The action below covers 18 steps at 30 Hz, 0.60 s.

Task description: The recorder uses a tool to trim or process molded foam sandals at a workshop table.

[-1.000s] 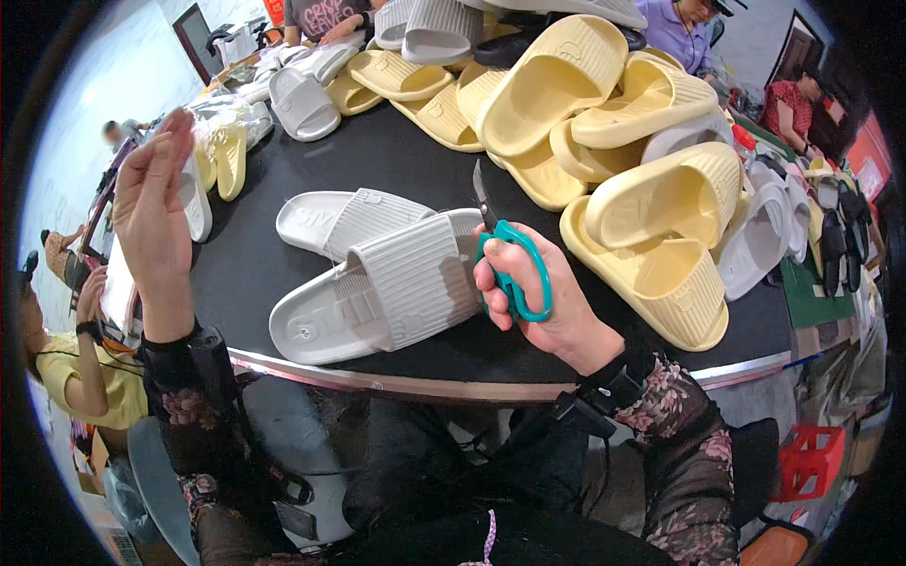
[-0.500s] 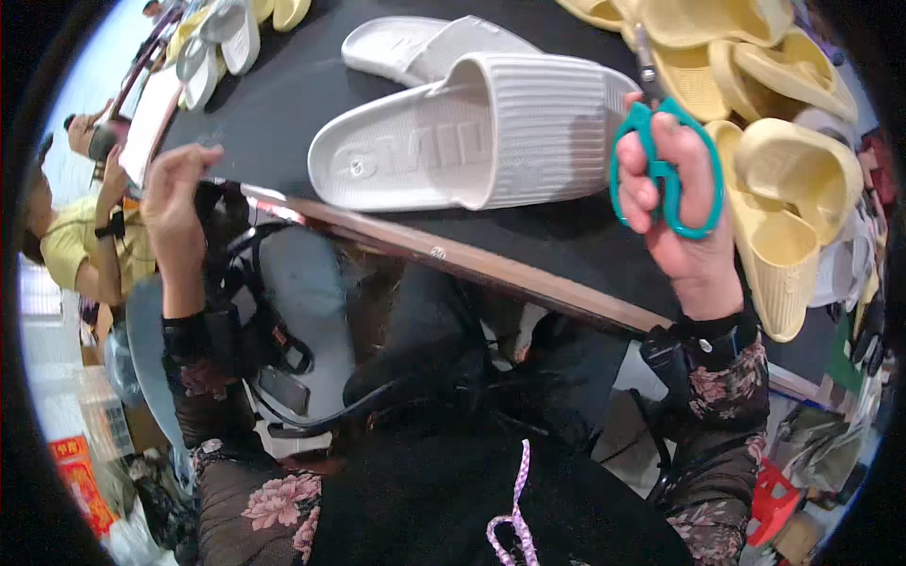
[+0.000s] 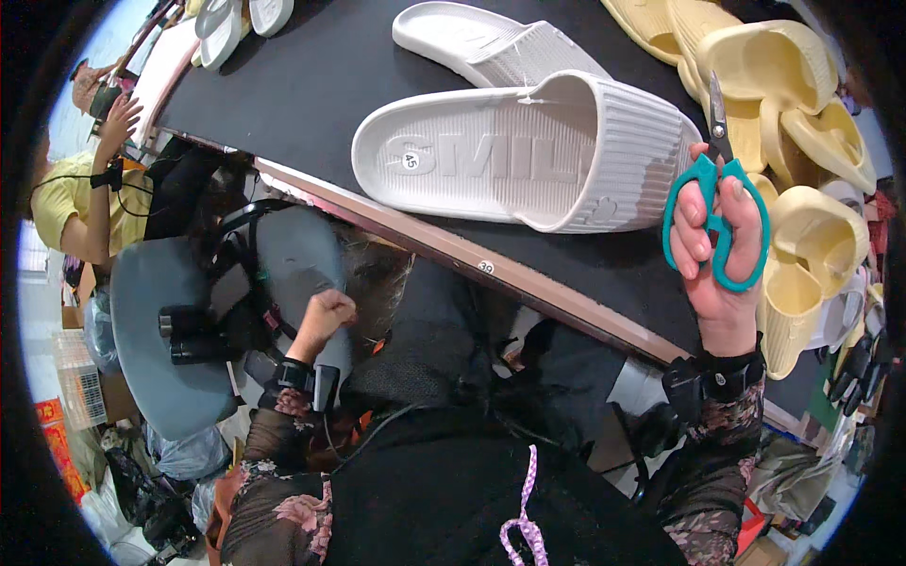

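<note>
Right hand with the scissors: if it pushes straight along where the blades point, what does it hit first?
Probably the pale yellow slippers: the right hand holds the teal scissors blades up toward that pile. Depth is unclear, so the tips may pass above them.

Teal-handled metal scissors point(image 3: 717, 203): finger loops partly covered by the thumb and fingers of the right hand point(image 3: 719, 247); whether the blades are parted, too small to tell
Left hand point(image 3: 321, 319): closed low beside the grey padded stool seat point(image 3: 160, 340); palm side and anything gripped, hidden
White ribbed foam slide sandal point(image 3: 528, 156): toe end hidden behind the right hand
Second white ribbed sandal point(image 3: 491, 42): its near side is covered by the first
Pale yellow foam slides point(image 3: 802, 85): pile cut off by the upper and right edges
Black tabletop point(image 3: 311, 85): far part cut off at the top
</note>
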### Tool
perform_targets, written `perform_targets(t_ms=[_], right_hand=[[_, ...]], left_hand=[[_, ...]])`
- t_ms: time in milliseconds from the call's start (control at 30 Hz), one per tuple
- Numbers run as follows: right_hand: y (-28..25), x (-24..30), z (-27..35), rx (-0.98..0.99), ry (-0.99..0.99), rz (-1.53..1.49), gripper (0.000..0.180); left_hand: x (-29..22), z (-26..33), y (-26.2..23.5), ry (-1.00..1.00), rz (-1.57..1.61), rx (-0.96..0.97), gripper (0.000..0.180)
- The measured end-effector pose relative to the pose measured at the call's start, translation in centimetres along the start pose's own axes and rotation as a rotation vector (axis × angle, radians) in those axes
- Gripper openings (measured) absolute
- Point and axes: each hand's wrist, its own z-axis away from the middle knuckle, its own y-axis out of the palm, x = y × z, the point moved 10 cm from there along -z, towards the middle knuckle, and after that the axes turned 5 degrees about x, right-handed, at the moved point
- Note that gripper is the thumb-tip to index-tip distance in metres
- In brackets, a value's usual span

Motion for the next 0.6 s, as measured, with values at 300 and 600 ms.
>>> perform_targets(t_ms=[300,600], right_hand=[[-0.1,-0.7,-0.1,0.009,0.046,-0.055,0.039],[0.5,0.0,0.0,0.046,0.042,-0.053,0.030]], left_hand=[[-2.9,0.3,-0.4,0.103,-0.473,0.040,0.035],[-33.3,8.6,-2.2,0.570,-0.460,-0.464,0.014]])
